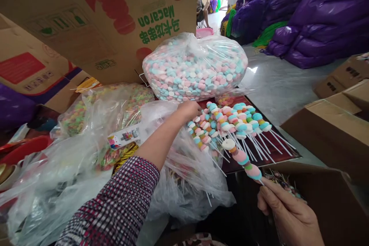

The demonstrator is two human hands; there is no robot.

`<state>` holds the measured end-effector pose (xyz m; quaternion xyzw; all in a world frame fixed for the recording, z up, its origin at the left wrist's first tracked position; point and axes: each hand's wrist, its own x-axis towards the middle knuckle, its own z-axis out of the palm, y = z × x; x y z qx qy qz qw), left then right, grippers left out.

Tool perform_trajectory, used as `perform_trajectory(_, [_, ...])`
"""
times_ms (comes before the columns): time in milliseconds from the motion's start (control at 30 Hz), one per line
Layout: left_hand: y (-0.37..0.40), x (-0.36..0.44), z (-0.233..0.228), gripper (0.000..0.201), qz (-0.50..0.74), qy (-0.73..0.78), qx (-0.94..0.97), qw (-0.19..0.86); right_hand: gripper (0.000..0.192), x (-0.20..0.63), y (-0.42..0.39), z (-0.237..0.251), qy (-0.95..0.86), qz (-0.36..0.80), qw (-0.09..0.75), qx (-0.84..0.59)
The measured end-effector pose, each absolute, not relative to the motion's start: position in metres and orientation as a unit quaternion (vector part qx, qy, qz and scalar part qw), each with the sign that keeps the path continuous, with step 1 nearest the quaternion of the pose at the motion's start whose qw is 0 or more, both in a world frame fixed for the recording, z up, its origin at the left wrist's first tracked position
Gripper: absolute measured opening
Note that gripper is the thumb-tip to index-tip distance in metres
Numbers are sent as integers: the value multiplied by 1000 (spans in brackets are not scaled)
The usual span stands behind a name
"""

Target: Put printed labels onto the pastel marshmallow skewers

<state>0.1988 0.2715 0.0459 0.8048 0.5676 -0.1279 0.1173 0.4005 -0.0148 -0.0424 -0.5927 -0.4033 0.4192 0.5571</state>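
Observation:
Pinched by its white stick, a marshmallow skewer (241,157) is held up in my right hand (288,207). Its pink, blue and white marshmallows alternate with small orange and green gummies. My left hand (188,110) reaches forward to the table, beside a pile of similar skewers (239,119) with sticks pointing toward me. Its fingertips are hidden behind the hand, so I cannot see what they touch. Just behind it sits a large clear bag of pastel marshmallows (193,69). Crumpled clear plastic bags (184,169) lie under my left forearm.
A tall printed carton (115,19) stands at the back left. Bags of colourful gummies (86,111) lie to the left. An open box (323,196) is at lower right, with another carton (331,123) beyond it. Purple bundles (311,27) are stacked on the floor behind.

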Motion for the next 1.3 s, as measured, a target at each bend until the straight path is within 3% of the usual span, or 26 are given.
perform_trajectory(267, [286,190,35,45,-156,561,800,145,23,409,-5,-49,-388,419,556,-604])
perform_trajectory(667, [283,190,31,38,-92,533,831,129,24,406,1,-43,-397,399,527,-637])
perform_trajectory(1067, [284,174,37,27,-111,482,857,147,24,404,-2,-44,-391,389,508,-661])
perform_trajectory(1300, [280,175,27,35,-93,458,876,124,28,401,1,-38,-369,418,499,-663])
